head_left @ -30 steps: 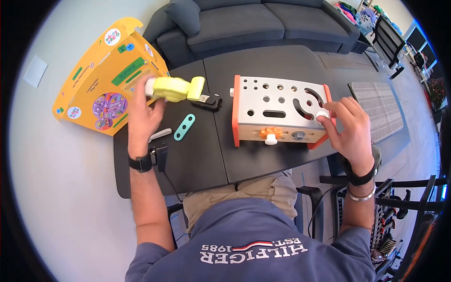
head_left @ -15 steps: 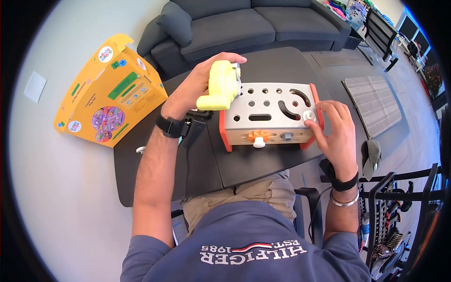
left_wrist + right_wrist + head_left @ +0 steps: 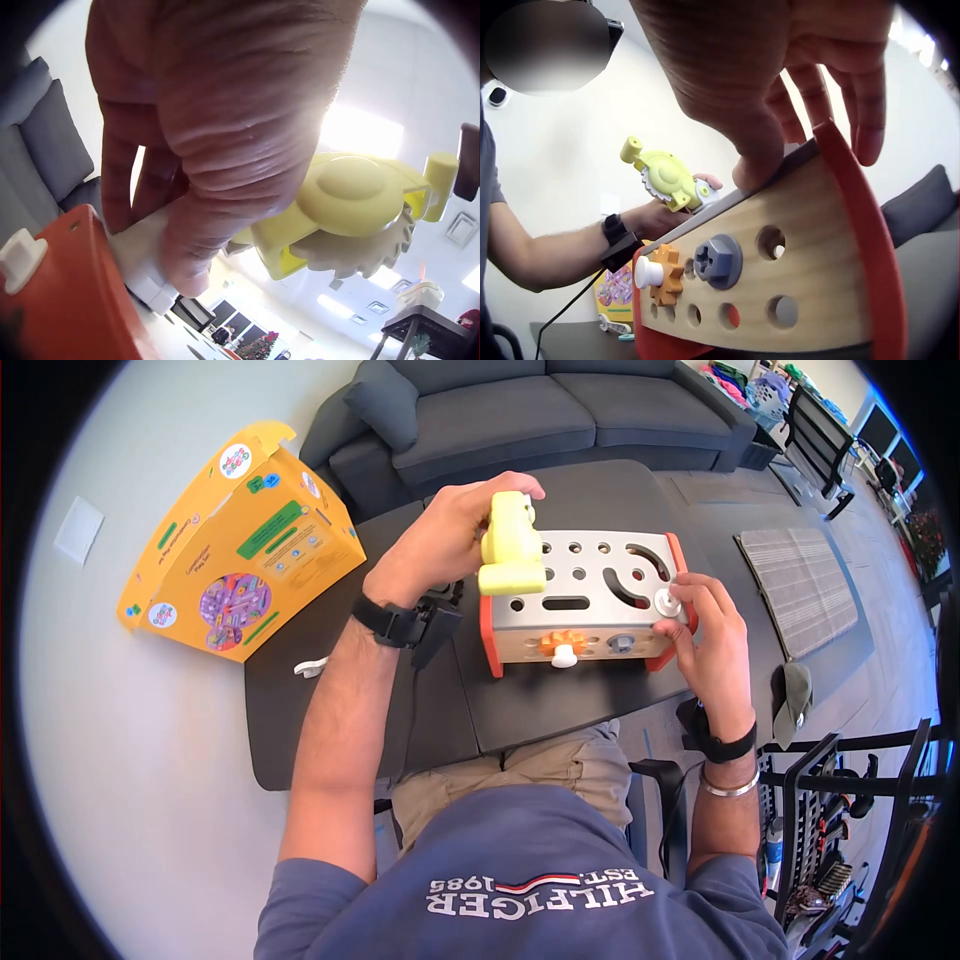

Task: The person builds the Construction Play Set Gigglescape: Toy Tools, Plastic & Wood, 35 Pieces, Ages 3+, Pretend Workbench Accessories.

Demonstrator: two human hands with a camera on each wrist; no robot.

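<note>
My left hand [image 3: 440,545] grips a yellow toy circular saw [image 3: 515,540] over the left end of a toy workbench [image 3: 505,622]. In the left wrist view, thumb and fingers close round the saw's white end piece, low beside the red end panel [image 3: 75,277]; its pale toothed blade [image 3: 352,247] shows. At the bench top's front right corner, my right hand [image 3: 712,645] pinches a white knob [image 3: 668,603]. On the wooden front sit an orange gear [image 3: 671,275] with a white peg [image 3: 646,271] and a grey hex bolt [image 3: 718,261].
A yellow box [image 3: 240,550] stands at the table's left side. A white toy wrench [image 3: 613,325] and a teal strip [image 3: 626,337] lie on the dark table [image 3: 300,740], the strip hidden by my left arm in the head view. Behind is a grey sofa [image 3: 500,420].
My left hand has carried the saw rightward from beside the box to over the bench's left end, turning it on the way. The right hand stays at the white knob.
</note>
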